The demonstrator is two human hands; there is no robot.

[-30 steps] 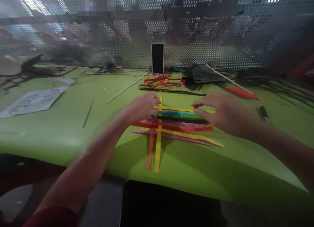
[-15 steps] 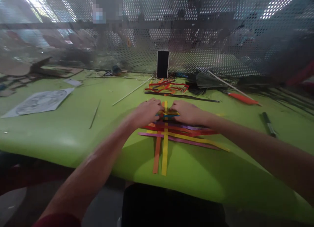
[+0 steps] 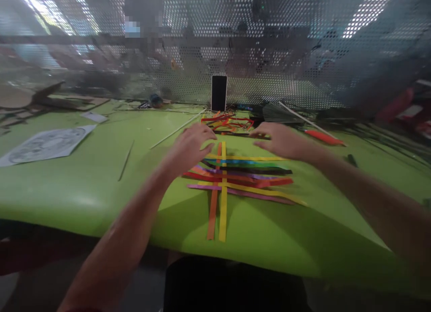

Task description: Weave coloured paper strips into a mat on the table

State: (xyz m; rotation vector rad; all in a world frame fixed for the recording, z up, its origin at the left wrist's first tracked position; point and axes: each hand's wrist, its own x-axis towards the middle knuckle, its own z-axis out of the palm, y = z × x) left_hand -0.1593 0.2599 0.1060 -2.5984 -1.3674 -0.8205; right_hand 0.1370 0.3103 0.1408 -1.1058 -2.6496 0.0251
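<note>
Two upright paper strips, one orange [image 3: 212, 213] and one yellow [image 3: 222, 215], lie side by side on the green table. Several coloured strips cross them sideways, among them a green strip [image 3: 269, 165], a black strip [image 3: 281, 171], a red strip [image 3: 284, 182] and a pink strip [image 3: 269, 195]. My left hand [image 3: 195, 146] hovers at the upper left of the crossing, its fingers apart and holding nothing. On the far right side, my right hand [image 3: 279, 140] is raised with thumb and fingers parted, also holding nothing. Its fingertips are near a dark strip behind.
A heap of loose coloured strips [image 3: 229, 122] lies before a phone [image 3: 219, 93] propped against a perforated metal screen [image 3: 188, 56]. To the left are a printed sheet [image 3: 47, 143] and a thin stick [image 3: 126, 160]. An orange-handled tool [image 3: 325, 138] lies at the right.
Both hands have let go of the woven strips and moved apart, the right one up and to the right. The upper yellow, blue and green strips are now uncovered.
</note>
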